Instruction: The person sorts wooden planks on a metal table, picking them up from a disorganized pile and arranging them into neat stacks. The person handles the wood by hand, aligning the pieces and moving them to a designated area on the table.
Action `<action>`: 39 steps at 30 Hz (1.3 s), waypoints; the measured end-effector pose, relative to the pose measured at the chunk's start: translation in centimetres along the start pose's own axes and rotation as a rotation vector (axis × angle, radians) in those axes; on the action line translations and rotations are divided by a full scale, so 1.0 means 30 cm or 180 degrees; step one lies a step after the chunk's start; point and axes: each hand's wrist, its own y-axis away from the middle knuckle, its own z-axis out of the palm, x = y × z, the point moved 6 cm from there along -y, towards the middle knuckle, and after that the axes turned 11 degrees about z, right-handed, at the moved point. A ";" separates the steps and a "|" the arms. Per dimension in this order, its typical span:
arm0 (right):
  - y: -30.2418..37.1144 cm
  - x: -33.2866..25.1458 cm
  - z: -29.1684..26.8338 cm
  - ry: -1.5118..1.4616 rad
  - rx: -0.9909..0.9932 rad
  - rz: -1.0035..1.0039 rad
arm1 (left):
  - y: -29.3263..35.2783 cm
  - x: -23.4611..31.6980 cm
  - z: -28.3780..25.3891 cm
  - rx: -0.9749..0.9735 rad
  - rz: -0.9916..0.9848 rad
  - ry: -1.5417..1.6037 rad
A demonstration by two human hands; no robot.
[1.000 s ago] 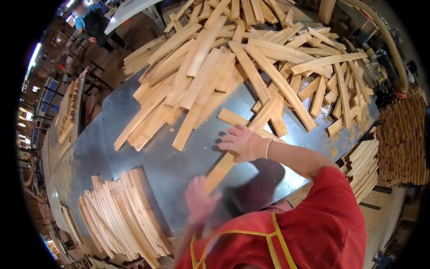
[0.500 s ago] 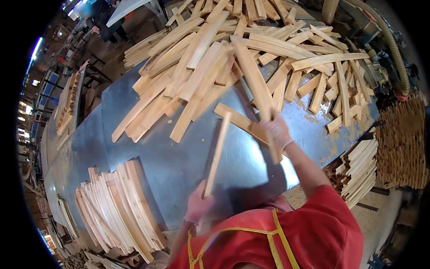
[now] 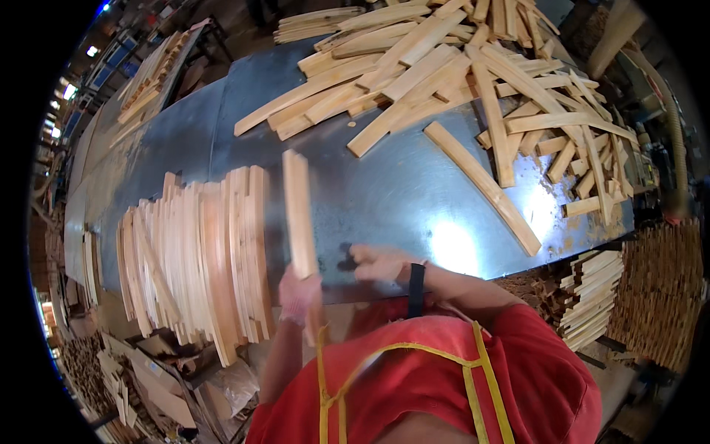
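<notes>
A pale wooden slat [image 3: 299, 211] stands out from my left hand [image 3: 299, 294], which is closed round its near end. The hand wears a pinkish glove, and the slat points away from me over the metal table. To its left, a short gap apart, lies a row of slats [image 3: 214, 251] set side by side. My right hand [image 3: 379, 263] is over the table's near edge, a little right of the left hand, with a black band on the wrist. It is slightly blurred; its fingers reach left, partly apart, and nothing shows in them.
A loose heap of wooden pieces [image 3: 436, 66] covers the far side of the table [image 3: 370, 192]. One single slat [image 3: 484, 189] lies apart at the right. Stacked wood [image 3: 592, 296] stands beyond the table's right edge. A cardboard box [image 3: 163, 385] is below at the left.
My right hand has let go of a wooden slat by the heap and come back toward me. The left hand has brought its slat near the row. The view has swung left.
</notes>
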 end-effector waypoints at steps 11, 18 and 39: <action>0.614 0.309 -1.339 0.0692 0.4882 0.1811 | 0.026 -0.224 -0.194 0.0182 -0.0164 -0.3225; 0.451 0.197 -1.470 0.4413 0.3479 0.0988 | -0.102 0.250 0.025 0.0283 0.1305 -0.2798; 0.306 0.184 -1.265 -0.1471 0.2944 -0.0034 | -0.034 0.313 0.149 0.0207 0.0941 -0.0584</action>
